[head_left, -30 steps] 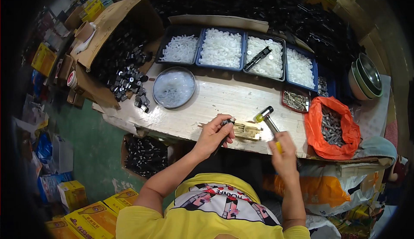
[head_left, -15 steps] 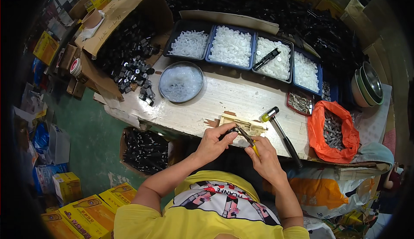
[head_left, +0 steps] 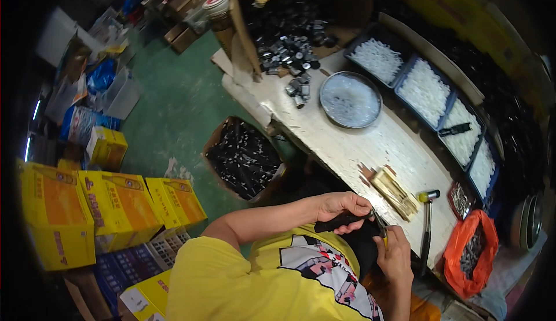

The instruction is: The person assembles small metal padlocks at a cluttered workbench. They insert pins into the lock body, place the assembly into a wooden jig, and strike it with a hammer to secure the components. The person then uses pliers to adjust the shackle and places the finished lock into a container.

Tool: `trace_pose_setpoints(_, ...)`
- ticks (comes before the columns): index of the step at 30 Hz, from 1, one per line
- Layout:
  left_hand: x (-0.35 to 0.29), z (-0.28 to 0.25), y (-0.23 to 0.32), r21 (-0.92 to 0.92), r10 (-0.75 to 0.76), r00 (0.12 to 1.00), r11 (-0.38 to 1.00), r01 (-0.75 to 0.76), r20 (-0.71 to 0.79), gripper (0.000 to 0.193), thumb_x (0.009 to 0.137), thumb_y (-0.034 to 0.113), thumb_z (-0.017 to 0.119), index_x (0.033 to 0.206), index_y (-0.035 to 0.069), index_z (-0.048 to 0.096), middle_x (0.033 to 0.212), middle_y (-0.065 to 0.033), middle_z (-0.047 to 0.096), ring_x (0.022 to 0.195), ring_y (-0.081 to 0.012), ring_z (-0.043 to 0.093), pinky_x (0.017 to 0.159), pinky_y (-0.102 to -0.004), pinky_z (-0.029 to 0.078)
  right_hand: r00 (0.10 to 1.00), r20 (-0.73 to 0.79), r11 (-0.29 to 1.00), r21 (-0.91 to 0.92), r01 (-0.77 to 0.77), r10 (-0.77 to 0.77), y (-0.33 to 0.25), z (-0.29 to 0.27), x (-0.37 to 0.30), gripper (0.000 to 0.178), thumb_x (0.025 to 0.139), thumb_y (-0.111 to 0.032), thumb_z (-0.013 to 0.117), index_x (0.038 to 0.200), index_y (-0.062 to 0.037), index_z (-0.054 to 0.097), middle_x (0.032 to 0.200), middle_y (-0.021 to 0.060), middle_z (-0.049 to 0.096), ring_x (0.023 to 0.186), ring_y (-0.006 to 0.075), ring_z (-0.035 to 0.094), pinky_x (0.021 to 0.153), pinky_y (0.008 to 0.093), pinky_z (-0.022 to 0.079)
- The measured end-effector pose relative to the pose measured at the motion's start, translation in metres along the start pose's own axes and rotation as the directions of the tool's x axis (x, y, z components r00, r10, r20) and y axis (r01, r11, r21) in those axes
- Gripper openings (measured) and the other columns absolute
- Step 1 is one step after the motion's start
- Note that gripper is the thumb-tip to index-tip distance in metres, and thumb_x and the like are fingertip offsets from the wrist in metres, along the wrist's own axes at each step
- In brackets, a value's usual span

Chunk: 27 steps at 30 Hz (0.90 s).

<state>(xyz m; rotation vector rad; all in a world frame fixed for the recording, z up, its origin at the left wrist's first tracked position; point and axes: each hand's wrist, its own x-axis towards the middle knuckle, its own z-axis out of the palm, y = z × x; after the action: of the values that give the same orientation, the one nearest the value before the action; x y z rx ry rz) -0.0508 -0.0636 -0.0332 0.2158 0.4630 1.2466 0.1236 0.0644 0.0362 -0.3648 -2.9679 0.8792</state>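
Note:
My left hand point(head_left: 341, 207) is closed round a dark, elongated part point(head_left: 333, 223) whose exact kind I cannot make out. My right hand point(head_left: 397, 257) grips a pair of pliers point(head_left: 380, 226) with yellow handles. Their dark jaws reach the end of the black part beside my left fingertips. Both hands are in front of the bench's near edge, over my lap. Beyond them on the bench point(head_left: 324, 138) lies a cream-coloured block-like fixture point(head_left: 395, 192). A hammer point(head_left: 427, 228) with a black handle and a yellow-and-black head rests to its right.
Trays of white plastic parts point(head_left: 425, 92) line the bench's far side. A round metal pan point(head_left: 351, 100) holds clear pieces. Small dark caps point(head_left: 298, 60) spill from a carton. An orange bag point(head_left: 463, 280) of grey parts sits right. A floor box point(head_left: 243, 159) holds black parts; yellow cartons point(head_left: 119, 205) stand left.
The view has swung left, showing more floor and cartons. My hands have drawn back from the fixture to off the bench's edge, and more of the dark part shows in my left hand.

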Motion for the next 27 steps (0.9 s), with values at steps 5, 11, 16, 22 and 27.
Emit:
trace_pose_setpoints(5,-0.049,-0.033,-0.002,0.787,0.291,0.851,0.581,0.206,-0.437,0.021,0.084,0.024,0.056,0.096,0.008,0.061,0.066,-0.0044,0.058,0.053,-0.0153,0.054,0.048,-0.0291,0.043,0.995,-0.032,0.995,-0.031,0.098,-0.099,-0.002,0.012,0.014,0.020,0.073,-0.007,0.064,0.081,0.0054,0.052,0.096,0.0172,0.053,0.083,0.0343,0.051,0.071,0.0401,0.042)
trace_pose_setpoints(11,-0.140,-0.178,-0.004,0.392,0.637,0.657,-0.528,0.753,-0.403,0.027,0.073,0.028,0.059,0.097,0.017,0.062,0.101,-0.0040,0.057,0.107,-0.0276,0.044,0.082,-0.0446,0.030,0.984,-0.140,0.994,0.049,-0.101,0.107,0.001,-0.003,0.004,0.026,0.084,-0.018,0.055,0.081,0.0073,0.050,0.096,0.0187,0.051,0.084,0.0333,0.049,0.074,0.0364,0.040)
trace_pose_setpoints(16,-0.162,-0.252,-0.056,0.284,0.662,0.437,-0.333,0.899,-0.609,0.042,0.083,0.031,0.052,0.121,0.016,0.048,0.134,-0.0163,0.029,0.126,-0.0401,0.017,0.097,-0.0527,0.022,0.978,-0.127,0.985,0.064,-0.162,0.169,0.000,0.001,-0.004,0.029,0.085,-0.020,0.054,0.081,0.0078,0.050,0.096,0.0188,0.051,0.084,0.0331,0.049,0.074,0.0368,0.040)
trace_pose_setpoints(22,-0.161,-0.271,-0.048,0.417,0.613,0.357,-0.048,0.908,-0.705,0.046,0.082,0.031,0.053,0.123,0.012,0.046,0.136,-0.0177,0.027,0.128,-0.0390,0.017,0.096,-0.0499,0.030,0.970,-0.212,0.990,-0.037,-0.134,0.123,0.014,-0.007,-0.011,0.018,0.076,-0.007,0.061,0.085,0.0052,0.051,0.096,0.0193,0.052,0.084,0.0351,0.050,0.072,0.0385,0.041)
trace_pose_setpoints(27,-0.164,-0.258,-0.057,0.411,0.938,0.174,-0.038,0.911,-0.300,0.029,0.072,0.019,0.060,0.098,0.005,0.057,0.097,-0.0140,0.052,0.093,-0.0311,0.050,0.073,-0.0457,0.040,0.820,-0.513,0.954,-0.008,-0.299,0.253,0.059,-0.029,-0.019,0.015,0.081,-0.009,0.056,0.082,0.0053,0.051,0.087,0.0164,0.051,0.076,0.0308,0.050,0.066,0.0350,0.039)
